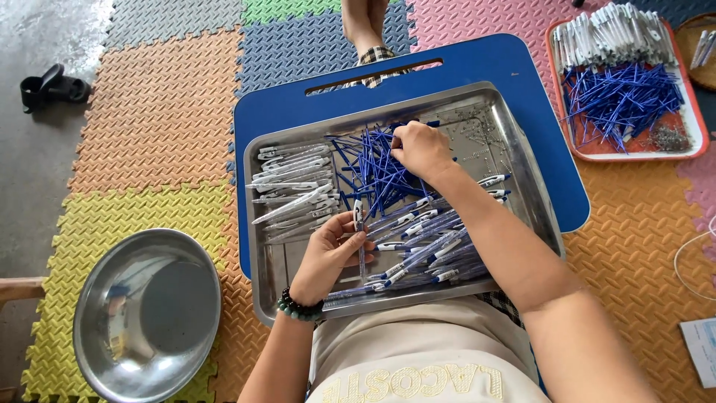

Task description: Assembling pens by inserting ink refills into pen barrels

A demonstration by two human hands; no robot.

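Now left hand (328,250) pinches pen barrel (359,224) upright, long axis toward blue refill pile (373,168); right hand (419,149), nearer pile, fingertips pinched on refill.

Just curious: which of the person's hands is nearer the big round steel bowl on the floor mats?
Left hand, just right of the bowl; right hand lies farther, over blue refills.

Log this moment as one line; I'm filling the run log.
left hand: holds pen barrel | right hand: picking in blue refills | steel tray on lap | steel bowl on floor
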